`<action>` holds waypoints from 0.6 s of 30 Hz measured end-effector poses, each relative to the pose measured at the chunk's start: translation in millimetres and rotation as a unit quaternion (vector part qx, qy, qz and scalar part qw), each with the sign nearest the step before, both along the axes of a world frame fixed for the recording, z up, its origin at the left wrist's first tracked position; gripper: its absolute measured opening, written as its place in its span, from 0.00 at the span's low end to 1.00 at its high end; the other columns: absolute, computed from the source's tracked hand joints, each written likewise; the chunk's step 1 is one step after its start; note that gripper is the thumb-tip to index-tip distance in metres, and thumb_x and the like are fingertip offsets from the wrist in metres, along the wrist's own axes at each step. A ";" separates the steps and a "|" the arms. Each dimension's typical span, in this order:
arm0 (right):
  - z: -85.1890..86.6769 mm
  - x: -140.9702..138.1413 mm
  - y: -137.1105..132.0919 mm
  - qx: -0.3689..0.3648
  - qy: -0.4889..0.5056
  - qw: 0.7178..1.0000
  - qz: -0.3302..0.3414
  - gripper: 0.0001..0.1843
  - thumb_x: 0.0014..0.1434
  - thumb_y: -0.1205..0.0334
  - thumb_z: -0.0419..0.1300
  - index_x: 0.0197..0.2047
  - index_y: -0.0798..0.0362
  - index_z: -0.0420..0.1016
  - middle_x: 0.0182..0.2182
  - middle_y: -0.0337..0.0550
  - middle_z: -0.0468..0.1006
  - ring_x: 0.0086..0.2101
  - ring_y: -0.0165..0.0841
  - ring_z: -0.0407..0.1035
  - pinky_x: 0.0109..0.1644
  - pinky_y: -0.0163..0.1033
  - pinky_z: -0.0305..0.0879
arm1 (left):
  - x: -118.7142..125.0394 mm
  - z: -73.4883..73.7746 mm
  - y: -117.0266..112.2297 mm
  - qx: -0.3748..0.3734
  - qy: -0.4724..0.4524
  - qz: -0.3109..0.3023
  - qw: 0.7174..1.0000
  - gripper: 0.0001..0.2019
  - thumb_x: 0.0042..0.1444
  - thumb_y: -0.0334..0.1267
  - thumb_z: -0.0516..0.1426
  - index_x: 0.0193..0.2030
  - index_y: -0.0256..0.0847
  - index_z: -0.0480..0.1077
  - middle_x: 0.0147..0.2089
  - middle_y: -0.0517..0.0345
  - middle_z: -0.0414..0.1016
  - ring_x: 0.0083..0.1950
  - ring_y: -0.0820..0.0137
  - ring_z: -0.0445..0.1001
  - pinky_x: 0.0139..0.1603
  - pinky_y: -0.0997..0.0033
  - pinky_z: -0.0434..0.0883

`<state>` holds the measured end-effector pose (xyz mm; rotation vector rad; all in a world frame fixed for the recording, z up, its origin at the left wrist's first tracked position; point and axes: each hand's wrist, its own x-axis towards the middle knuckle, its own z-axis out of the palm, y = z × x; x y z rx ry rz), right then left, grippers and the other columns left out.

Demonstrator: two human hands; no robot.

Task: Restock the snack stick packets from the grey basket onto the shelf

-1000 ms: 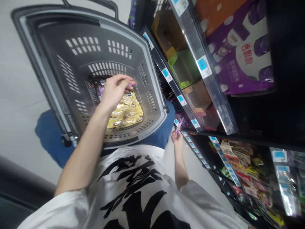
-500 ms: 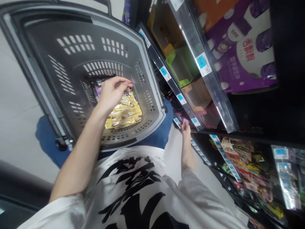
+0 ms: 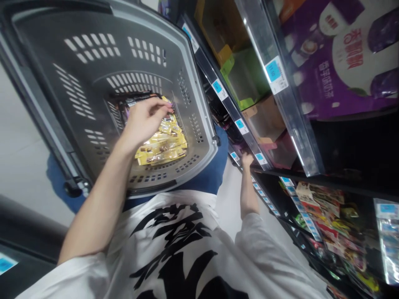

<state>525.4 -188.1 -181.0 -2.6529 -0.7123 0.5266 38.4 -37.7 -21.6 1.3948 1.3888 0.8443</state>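
Observation:
My left hand (image 3: 145,119) is over the inside of a grey shopping basket (image 3: 186,62), its thumb and fingers brought together in a pinch. A bit of purple shows by the fingertips, too small to tell whether it is held. Below the hand lie several yellow snack packets (image 3: 162,148) with clear windows, and dark packets (image 3: 137,99) lie beyond it. My right hand (image 3: 247,159) reaches to the low shelf edge, near dark purplish packets (image 3: 238,147). Its fingertips are blurred and partly hidden there.
Price rails (image 3: 220,89) run slantwise along the shelves at right. Above are open cardboard display boxes (image 3: 249,77) and a large purple carton (image 3: 330,79). Bagged snacks (image 3: 335,224) fill a shelf at lower right. The basket rests on blue-clad legs (image 3: 208,176).
My right hand has gone in at the shelf edge; the small purple thing at its fingertips no longer shows. My left hand stays over the basket, with purple now visible by its fingertips. The view shifted slightly.

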 end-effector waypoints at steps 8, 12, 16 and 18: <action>38.8 -14.2 0.2 -0.052 0.004 0.992 0.117 0.16 0.71 0.56 0.63 0.55 0.56 0.78 0.55 0.51 0.79 0.55 0.41 0.75 0.64 0.56 0.70 | 6.5 -7.1 -0.4 -0.020 -0.047 0.028 0.998 0.11 0.63 0.33 0.58 0.46 0.35 0.80 0.44 0.49 0.84 0.41 0.66 0.79 0.52 0.64 0.74; 80.3 -49.6 10.0 -0.017 0.004 0.970 0.242 0.15 0.70 0.63 0.59 0.54 0.59 0.81 0.58 0.59 0.79 0.61 0.44 0.71 0.72 0.51 0.58 | 6.2 -14.7 2.1 0.014 -0.069 0.055 0.996 0.10 0.62 0.33 0.57 0.45 0.37 0.79 0.45 0.52 0.84 0.42 0.70 0.80 0.48 0.70 0.73; 142.8 -95.6 20.9 0.005 0.016 0.928 0.372 0.19 0.71 0.59 0.55 0.56 0.55 0.81 0.56 0.56 0.81 0.58 0.45 0.74 0.67 0.48 0.64 | 1.8 -18.2 10.4 0.050 -0.157 0.156 0.974 0.08 0.62 0.34 0.57 0.44 0.38 0.77 0.45 0.53 0.83 0.37 0.74 0.79 0.43 0.74 0.72; 180.1 -123.0 32.3 0.021 -0.052 0.905 0.422 0.21 0.73 0.54 0.52 0.55 0.55 0.81 0.49 0.56 0.84 0.49 0.47 0.78 0.58 0.49 0.68 | -1.0 -16.6 15.4 0.023 -0.215 0.211 0.953 0.07 0.62 0.32 0.55 0.43 0.38 0.75 0.43 0.53 0.82 0.35 0.75 0.78 0.37 0.76 0.70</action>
